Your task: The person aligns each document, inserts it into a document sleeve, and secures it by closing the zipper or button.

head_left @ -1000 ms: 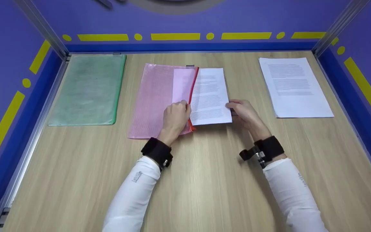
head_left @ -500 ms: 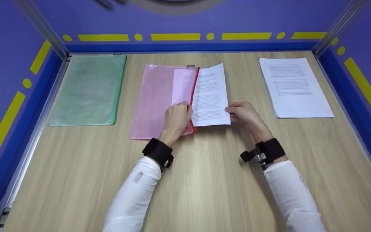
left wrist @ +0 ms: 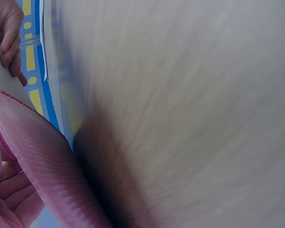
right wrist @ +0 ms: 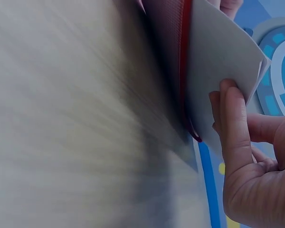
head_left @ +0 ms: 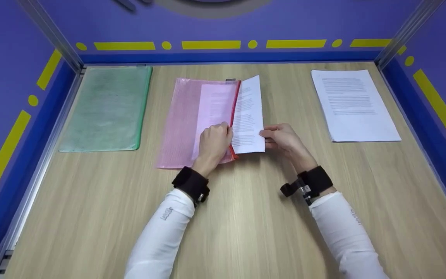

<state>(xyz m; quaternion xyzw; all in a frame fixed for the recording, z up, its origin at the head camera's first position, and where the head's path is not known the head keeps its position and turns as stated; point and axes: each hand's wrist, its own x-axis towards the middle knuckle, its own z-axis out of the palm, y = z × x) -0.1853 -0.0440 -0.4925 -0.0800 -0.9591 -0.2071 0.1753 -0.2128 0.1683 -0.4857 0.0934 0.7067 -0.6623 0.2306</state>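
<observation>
A pink mesh zipper pouch (head_left: 180, 120) with a red zipper edge lies mid-table. Printed paper sheets (head_left: 249, 116) stand partly inside it, their left part showing through the mesh and their right part sticking out past the zipper. My left hand (head_left: 214, 142) grips the pouch's edge at the opening; in the left wrist view its fingers (left wrist: 19, 197) show behind the mesh. With thumb in front and fingers behind, my right hand (head_left: 285, 141) pinches the right edge of the sheets, whose back is seen bowed in the right wrist view.
At the back left lies a green zipper pouch (head_left: 107, 108). A stack of printed paper (head_left: 358, 104) sits at the back right. Blue panels (head_left: 223, 31) with yellow marks border the table (head_left: 246, 224) at the back and both sides.
My right hand has moved left, sliding the sheets deeper into the pink pouch; less paper sticks out now. The sheets' top right corner has lifted. My left hand has barely shifted.
</observation>
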